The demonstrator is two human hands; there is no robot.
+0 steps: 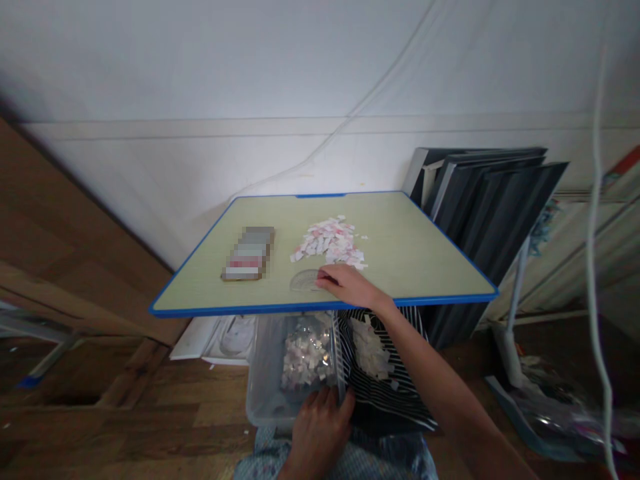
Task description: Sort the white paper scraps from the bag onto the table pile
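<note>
My right hand [350,285] lies near the front edge of a small table [415,253], its fingers closed on the right part of a clear half-round protractor [303,280], which rests on the tabletop. Just behind the protractor is a pile of small white and pinkish paper pieces [333,240]. Below the table, my left hand [323,423] is closed on the near right rim of a clear plastic bin [265,373]. Inside the bin lies a heap of small pale pieces [305,357]. A black-and-white striped cloth [400,403] beside the bin holds more paper scraps [371,350].
A phone [249,253] lies on the table's left side. Dark flat panels [490,200] lean on the wall at right, and a white cable [595,233] hangs nearer. A wooden cabinet [75,233] stands at left. White boxes [220,338] sit on the floor.
</note>
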